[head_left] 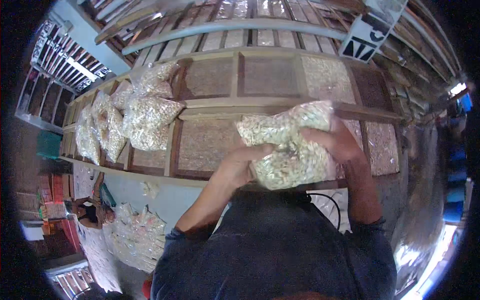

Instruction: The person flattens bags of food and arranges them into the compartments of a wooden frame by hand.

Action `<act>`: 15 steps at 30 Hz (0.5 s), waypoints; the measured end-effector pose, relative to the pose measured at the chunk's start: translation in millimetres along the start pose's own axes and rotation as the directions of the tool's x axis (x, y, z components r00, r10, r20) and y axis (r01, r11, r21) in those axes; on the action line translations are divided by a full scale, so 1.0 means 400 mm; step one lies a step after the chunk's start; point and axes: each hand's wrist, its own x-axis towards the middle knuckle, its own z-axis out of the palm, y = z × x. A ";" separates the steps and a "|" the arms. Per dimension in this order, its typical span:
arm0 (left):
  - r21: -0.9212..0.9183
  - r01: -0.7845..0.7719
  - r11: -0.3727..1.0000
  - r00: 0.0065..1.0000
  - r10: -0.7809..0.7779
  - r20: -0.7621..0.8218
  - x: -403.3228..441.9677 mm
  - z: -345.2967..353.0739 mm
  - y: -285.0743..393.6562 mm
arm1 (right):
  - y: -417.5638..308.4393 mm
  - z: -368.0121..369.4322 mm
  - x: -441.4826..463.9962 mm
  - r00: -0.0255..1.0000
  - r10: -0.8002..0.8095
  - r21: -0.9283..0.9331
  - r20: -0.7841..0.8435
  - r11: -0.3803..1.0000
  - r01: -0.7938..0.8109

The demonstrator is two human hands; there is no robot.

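Observation:
Between my two hands is a clear plastic bag (290,150) full of small pale pieces, whose exact kind I cannot make out. My left hand (240,162) grips its left side, thumb across the front. On the right side, my right hand (337,140) holds the bag near its upper corner with the thumb on top. The bag is above the wooden frame table (205,111), close to my body. Several similar filled bags (152,120) lie together on the left part of this table.
Wooden dividers split the table into sections; one (327,77) holds loose pale pieces. More wooden racks (210,40) stand beyond. At lower left another person (92,212) is near a large pile of filled bags (135,235) on the floor. A teal container (48,145) stands at far left.

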 end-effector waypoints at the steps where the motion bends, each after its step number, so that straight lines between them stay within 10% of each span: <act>1: 0.117 0.019 0.993 0.993 -0.005 -0.121 -0.005 0.012 -0.014 | 0.015 -0.021 -0.005 0.998 0.070 -0.092 0.003 0.993 -0.070; 6: 0.448 0.010 0.894 0.968 0.104 -0.228 0.054 0.037 -0.046 | 0.131 -0.057 -0.064 0.963 0.127 -0.163 -0.239 0.972 -0.169; 7: 0.798 -0.058 0.600 0.943 0.296 -0.153 0.070 0.035 -0.036 | 0.142 -0.063 -0.077 0.916 0.093 -0.291 -0.390 0.932 -0.218; 8: 0.791 -0.048 0.609 0.944 0.287 -0.163 0.079 0.023 -0.032 | 0.153 -0.070 -0.090 0.853 0.033 -0.405 -0.521 0.870 -0.282; 12: 0.957 0.038 0.286 0.824 0.533 -0.192 0.074 0.005 -0.008 | 0.174 -0.105 -0.124 0.812 -0.456 -0.868 -0.365 0.483 -0.119; 15: 0.916 -0.381 -0.127 0.760 0.521 0.389 0.063 0.101 -0.016 | 0.123 -0.026 -0.109 0.802 -0.598 -0.957 -0.012 0.239 0.164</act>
